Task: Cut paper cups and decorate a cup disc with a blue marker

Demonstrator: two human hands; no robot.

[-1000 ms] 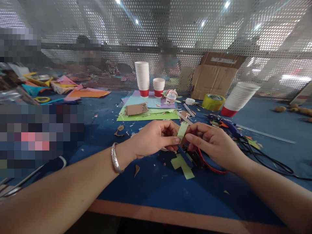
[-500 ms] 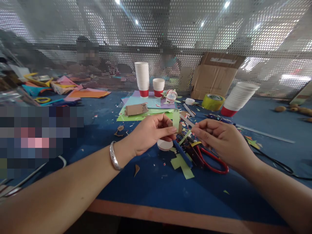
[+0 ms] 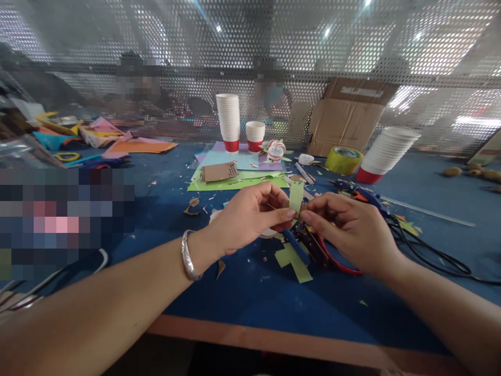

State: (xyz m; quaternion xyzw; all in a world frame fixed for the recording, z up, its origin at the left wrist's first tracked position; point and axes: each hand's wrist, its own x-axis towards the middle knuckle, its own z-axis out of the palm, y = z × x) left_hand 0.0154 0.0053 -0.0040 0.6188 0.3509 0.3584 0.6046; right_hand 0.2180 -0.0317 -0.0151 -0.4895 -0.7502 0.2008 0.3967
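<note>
My left hand (image 3: 262, 216), with a silver bangle at the wrist, pinches an upright light-green paper strip (image 3: 296, 195) with small dark marks near its top. My right hand (image 3: 346, 222) is closed beside it, fingertips almost meeting the left ones. A narrow green paper strip is in its pinch, mostly hidden by the fingers. Below the hands lie red-handled scissors (image 3: 346, 267), partly covered by the right hand, a blue stick-like tool (image 3: 296, 247) and green paper scraps (image 3: 299, 268). A white round piece (image 3: 268, 233) shows partly under the left hand.
Paper cups (image 3: 228, 122) stand stacked at the back, with another leaning stack (image 3: 387, 155) at right. Yellow tape (image 3: 343, 161), corrugated cardboard (image 3: 219, 172), coloured sheets (image 3: 191, 185), a blue glue gun (image 3: 370, 198) and its black cable (image 3: 434, 256) lie around.
My right hand has moved left and in against the left fingertips. My left hand has shifted slightly right with the green strip, which now tilts a little.
</note>
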